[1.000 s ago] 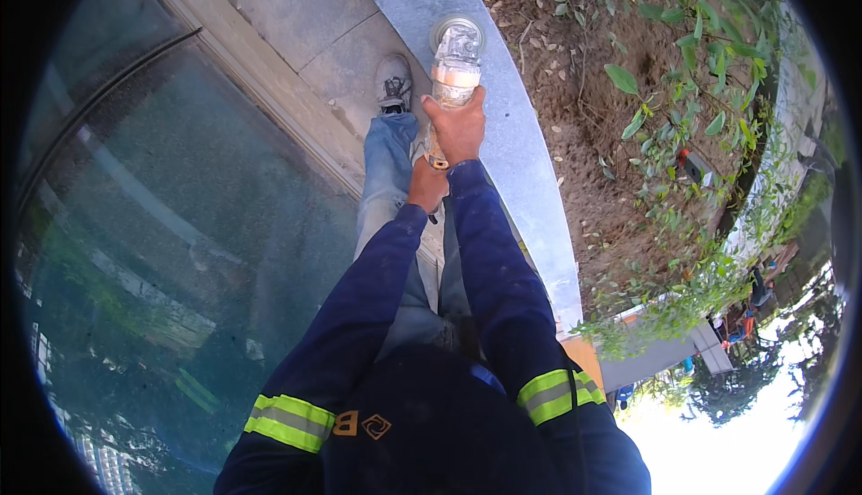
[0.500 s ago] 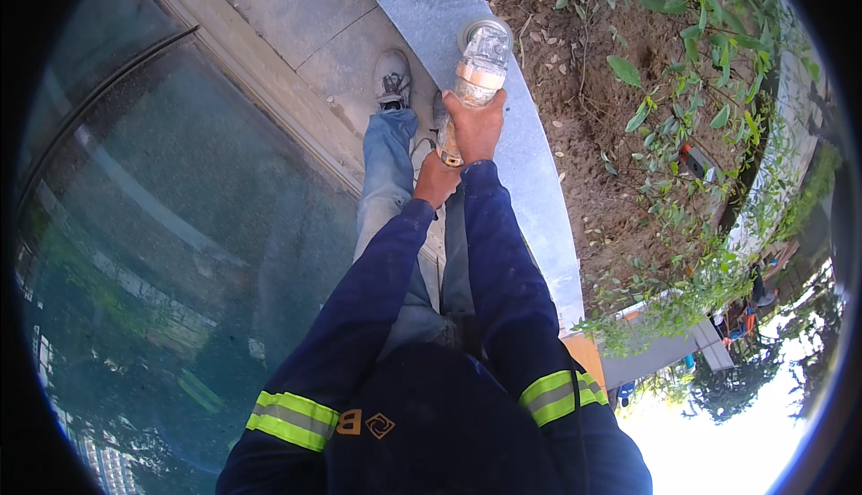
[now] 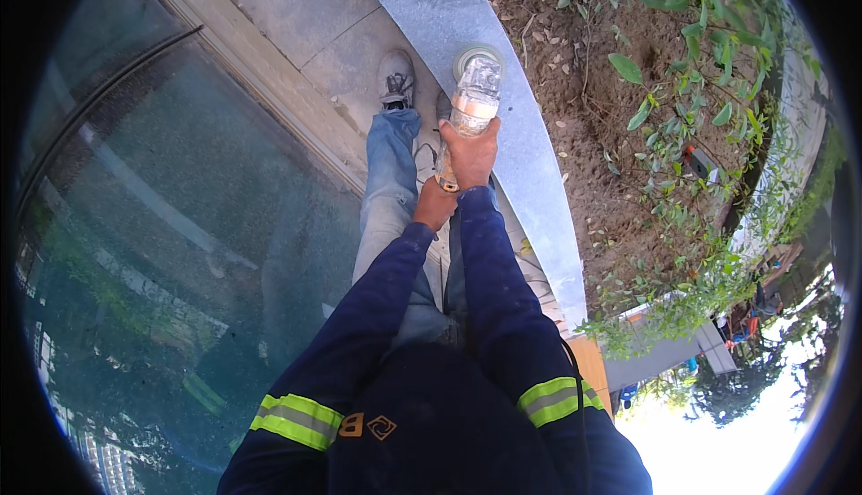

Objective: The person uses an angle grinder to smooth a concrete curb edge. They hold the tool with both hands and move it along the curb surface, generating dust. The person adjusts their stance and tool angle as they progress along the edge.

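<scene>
Both my hands hold an angle grinder (image 3: 473,103), dusty and pale with an orange band. My right hand (image 3: 473,151) wraps round its body behind the head. Lower down, my left hand (image 3: 435,204) is closed round the rear end of the grinder. At the front, the round disc (image 3: 479,61) lies over the pale grey stone slab (image 3: 532,158), a curved ledge along the soil. Whether the disc presses on the slab's surface cannot be made out. The underside of the grinder is hidden.
A soil bed (image 3: 620,127) with leafy plants (image 3: 669,73) borders the slab on the right. On the left stands a large dark glass pane (image 3: 206,190) beside a concrete strip (image 3: 296,19). My shoe (image 3: 396,78) is on the concrete. A black cord (image 3: 582,405) hangs by my right arm.
The grinder and both hands have moved nearer to my body and slightly left. The disc now sits further down the slab, away from its soil-side edge.
</scene>
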A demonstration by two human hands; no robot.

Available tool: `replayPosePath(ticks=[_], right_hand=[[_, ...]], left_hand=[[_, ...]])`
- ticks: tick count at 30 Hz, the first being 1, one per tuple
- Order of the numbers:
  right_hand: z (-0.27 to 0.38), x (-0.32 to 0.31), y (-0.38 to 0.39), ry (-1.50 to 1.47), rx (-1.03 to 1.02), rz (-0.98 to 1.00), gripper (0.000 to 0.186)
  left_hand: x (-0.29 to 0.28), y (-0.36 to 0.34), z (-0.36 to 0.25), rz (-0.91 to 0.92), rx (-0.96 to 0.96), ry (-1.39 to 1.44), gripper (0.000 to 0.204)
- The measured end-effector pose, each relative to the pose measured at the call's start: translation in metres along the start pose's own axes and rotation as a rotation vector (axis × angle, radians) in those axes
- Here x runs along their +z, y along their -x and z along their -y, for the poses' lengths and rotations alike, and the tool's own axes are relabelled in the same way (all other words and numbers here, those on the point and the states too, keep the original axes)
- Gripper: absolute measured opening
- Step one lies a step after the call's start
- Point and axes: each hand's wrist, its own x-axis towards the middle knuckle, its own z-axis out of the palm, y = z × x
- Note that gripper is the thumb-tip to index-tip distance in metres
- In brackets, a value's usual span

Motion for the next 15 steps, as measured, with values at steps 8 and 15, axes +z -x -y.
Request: replayPosePath(ticks=[8, 15], right_hand=[[0.023, 0.004, -0.034, -0.011, -0.085, 0.035, 0.073], [0.011, 0.007, -0.002, 0.064, -0.031, 0.096, 0.075]], left_hand=[[0.003, -0.033, -0.043, 0.07, -0.224, 0.079, 0.023], [-0.007, 0.0, -0.031, -0.021, -0.137, -0.025, 0.025]])
